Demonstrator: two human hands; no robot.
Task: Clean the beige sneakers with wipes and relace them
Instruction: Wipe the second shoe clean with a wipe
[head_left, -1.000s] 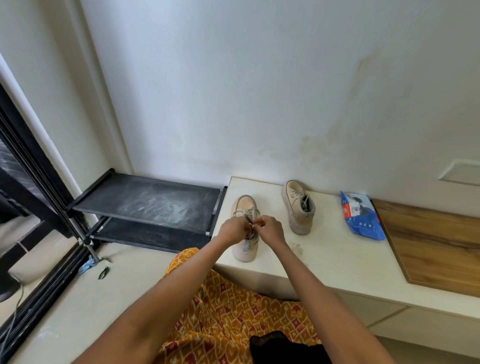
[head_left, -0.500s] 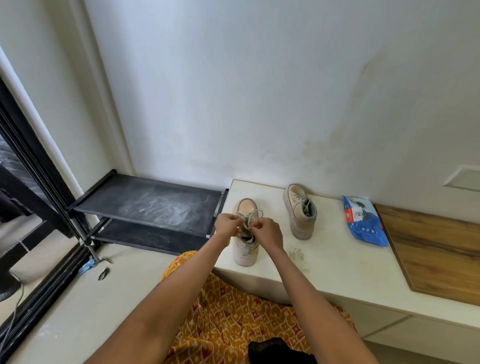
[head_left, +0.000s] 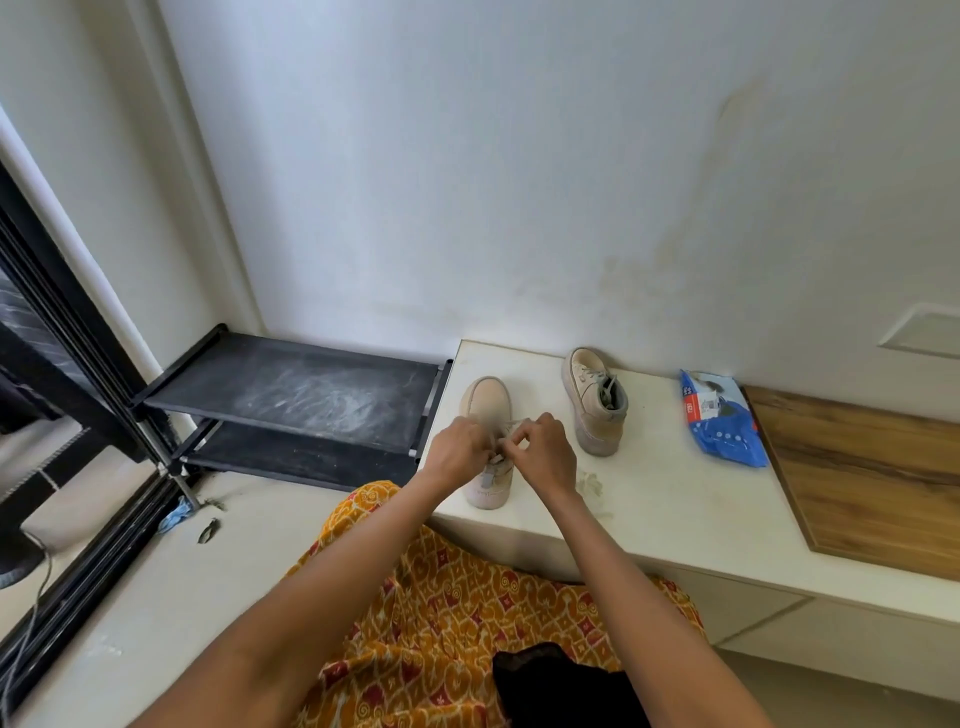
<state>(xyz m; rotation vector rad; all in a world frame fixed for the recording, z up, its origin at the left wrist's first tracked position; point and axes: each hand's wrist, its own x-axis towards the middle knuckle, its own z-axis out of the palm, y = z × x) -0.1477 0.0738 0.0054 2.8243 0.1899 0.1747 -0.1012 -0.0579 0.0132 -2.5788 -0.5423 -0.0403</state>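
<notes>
Both hands meet over the near sneaker (head_left: 487, 400) on the white ledge (head_left: 675, 499). Left hand (head_left: 460, 449) and right hand (head_left: 543, 449) have fingers curled, each pinching the lace (head_left: 511, 427); the knot itself is hidden between them. The hands cover the sneaker's middle. The second sneaker (head_left: 595, 400) stands beyond the right hand, apart. Wipes pack (head_left: 719, 418) lies farther right; its print is unreadable. A crumpled wipe (head_left: 589, 483) lies beside the right wrist.

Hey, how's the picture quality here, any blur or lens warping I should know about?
Head view: wide-angle warping bends the window frame and wall edges; soft daylight, no glare; both hands pinch the laces, too small to resolve; wipes pack print unreadable.
</notes>
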